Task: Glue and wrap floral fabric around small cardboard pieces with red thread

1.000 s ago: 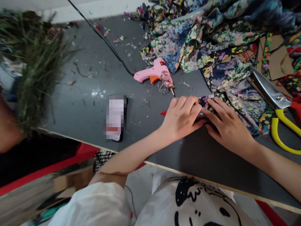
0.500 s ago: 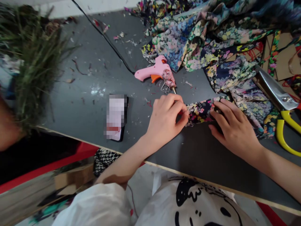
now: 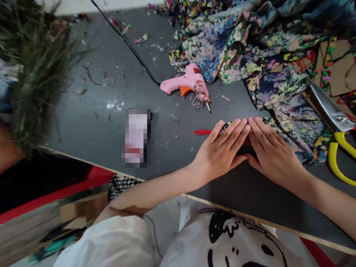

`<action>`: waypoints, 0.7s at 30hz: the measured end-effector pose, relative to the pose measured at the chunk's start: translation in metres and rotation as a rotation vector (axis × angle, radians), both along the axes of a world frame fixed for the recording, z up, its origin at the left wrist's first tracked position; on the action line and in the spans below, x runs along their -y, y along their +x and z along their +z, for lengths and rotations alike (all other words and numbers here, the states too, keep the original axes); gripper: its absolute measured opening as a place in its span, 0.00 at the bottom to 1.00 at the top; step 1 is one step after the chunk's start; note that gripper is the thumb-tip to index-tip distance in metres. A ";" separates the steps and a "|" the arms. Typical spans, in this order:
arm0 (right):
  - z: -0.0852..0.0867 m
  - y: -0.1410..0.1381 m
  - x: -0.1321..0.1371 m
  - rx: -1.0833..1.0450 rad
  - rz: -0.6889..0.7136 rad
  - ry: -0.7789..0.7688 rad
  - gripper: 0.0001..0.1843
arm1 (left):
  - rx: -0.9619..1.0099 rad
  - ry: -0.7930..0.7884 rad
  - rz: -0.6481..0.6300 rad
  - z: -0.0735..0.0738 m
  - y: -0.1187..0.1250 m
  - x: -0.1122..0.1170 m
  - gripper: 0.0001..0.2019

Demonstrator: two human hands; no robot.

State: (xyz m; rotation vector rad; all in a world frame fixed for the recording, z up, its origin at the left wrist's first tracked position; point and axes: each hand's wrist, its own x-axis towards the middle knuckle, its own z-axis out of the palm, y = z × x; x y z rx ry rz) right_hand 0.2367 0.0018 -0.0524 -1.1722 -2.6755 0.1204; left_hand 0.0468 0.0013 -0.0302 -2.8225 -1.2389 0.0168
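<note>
Both hands lie flat, side by side, over a narrow strip of dark floral fabric (image 3: 268,121) on the grey table. My left hand (image 3: 222,150) has its fingers stretched out on the strip, covering most of it. Beside it, fingertips almost meeting, my right hand (image 3: 268,148) presses down the same way with its fingers extended. A bundle of red threads (image 3: 202,132) sticks out to the left from under my left fingers. Beyond the hands a pink glue gun (image 3: 180,82) lies on its side, nozzle pointing toward my left hand.
A phone (image 3: 136,137) with a blurred screen rests to the left. Scissors with yellow handles (image 3: 332,155) lie at the right. Crumpled floral cloth (image 3: 205,55) heaps along the back, and dry grass (image 3: 41,66) stands far left. A black cord (image 3: 125,40) runs to the glue gun.
My left hand has gone from a pinch at the strip's left end to lying flat on it, farther right. Red threads now show at that end. My right hand has flattened slightly.
</note>
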 end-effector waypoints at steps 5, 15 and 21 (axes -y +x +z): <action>0.002 0.000 0.000 0.067 0.002 -0.005 0.35 | -0.020 -0.068 0.057 -0.008 -0.005 0.005 0.32; 0.003 -0.001 0.000 0.108 0.008 0.014 0.35 | -0.002 -0.098 0.099 -0.005 -0.019 0.009 0.29; 0.003 -0.001 0.000 0.129 0.001 0.024 0.35 | 0.042 -0.115 0.087 -0.007 -0.023 0.008 0.29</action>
